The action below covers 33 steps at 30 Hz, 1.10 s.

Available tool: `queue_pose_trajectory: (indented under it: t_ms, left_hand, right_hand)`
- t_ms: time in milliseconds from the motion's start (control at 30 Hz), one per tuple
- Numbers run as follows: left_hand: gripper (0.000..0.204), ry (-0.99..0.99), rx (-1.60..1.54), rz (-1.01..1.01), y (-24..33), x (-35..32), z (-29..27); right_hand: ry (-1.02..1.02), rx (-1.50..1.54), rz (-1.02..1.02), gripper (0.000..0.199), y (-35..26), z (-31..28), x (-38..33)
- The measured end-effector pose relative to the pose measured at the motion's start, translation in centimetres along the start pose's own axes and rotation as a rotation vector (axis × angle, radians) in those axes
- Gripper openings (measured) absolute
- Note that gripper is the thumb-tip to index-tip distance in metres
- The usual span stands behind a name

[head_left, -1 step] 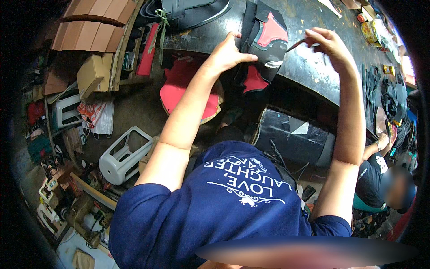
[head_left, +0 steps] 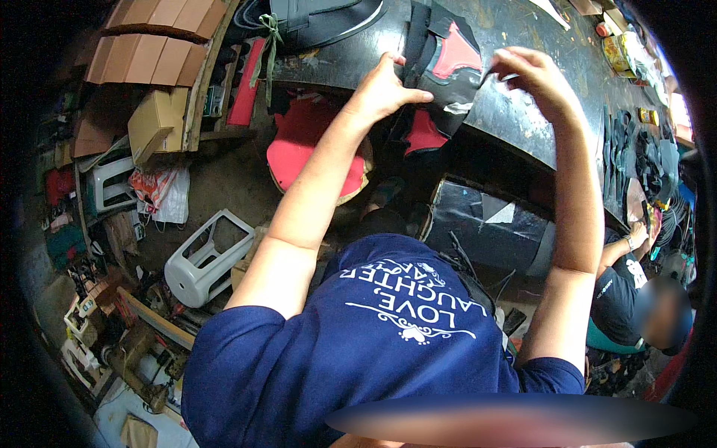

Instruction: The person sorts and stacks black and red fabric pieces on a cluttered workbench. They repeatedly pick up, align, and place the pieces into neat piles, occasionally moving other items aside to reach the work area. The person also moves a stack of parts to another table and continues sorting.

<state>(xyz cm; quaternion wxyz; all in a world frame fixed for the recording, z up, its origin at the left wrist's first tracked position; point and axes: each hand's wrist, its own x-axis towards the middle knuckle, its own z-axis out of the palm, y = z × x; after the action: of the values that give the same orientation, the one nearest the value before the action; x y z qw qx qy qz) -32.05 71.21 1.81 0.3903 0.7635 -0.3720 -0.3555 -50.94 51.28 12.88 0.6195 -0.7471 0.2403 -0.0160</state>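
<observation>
A black leather-like piece (head_left: 450,91) with red panels lies at the table's front edge, its lower red part (head_left: 426,131) hanging over it. My left hand (head_left: 381,93) grips its left side, thumb stretched onto the black surface and fingers bent at the edge. At the opposite edge is my right hand (head_left: 534,78), its fingers pinched around a thin dark stick-like thing (head_left: 488,76). That thing's tip is beside the piece's right edge; whether it touches cannot be made out. The right fingertips are partly blurred.
The dark worktable (head_left: 523,123) carries a black bag-like item (head_left: 314,26) at back left and a yellow tin (head_left: 624,56) at right. Below are a red round seat (head_left: 302,160), a grey plastic stool (head_left: 209,257) and a black box (head_left: 485,224). A co-worker (head_left: 620,284) sits at right.
My right hand has moved left, bringing the thin dark thing to the black piece's right edge. My left hand stays on the piece, nearly unmoved.
</observation>
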Motion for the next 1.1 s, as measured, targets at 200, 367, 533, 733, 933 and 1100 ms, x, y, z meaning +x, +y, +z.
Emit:
queue_pose_trajectory:
  t_ms: [200,367,533,733,933,1100]
  left_hand:
    - [0.061,0.489,-0.113,0.071,-1.4,0.6,3.2]
    - [0.029,0.455,-0.253,0.092,-0.4,5.6,1.9]
    - [0.025,-0.05,-0.264,0.02,0.6,5.4,-3.8]
    - [0.034,0.126,-0.244,0.092,1.6,4.6,-3.5]
    - [0.027,0.171,-0.318,0.179,2.4,4.0,-2.2]
    - [0.037,0.193,-0.172,0.365,2.7,3.4,-3.2]
  right_hand:
    - [0.075,0.282,-0.216,0.03,3.6,9.8,4.1]
    - [0.032,0.246,-0.298,0.036,3.0,8.4,7.6]
    - [-0.069,-0.404,-0.391,0.041,2.5,7.7,8.0]
    - [0.222,-0.866,-0.465,0.034,2.6,10.2,7.6]
    - [0.42,-0.929,-0.474,0.019,3.4,12.0,7.5]
    - [0.442,-0.833,-0.6,0.013,4.1,11.9,6.7]
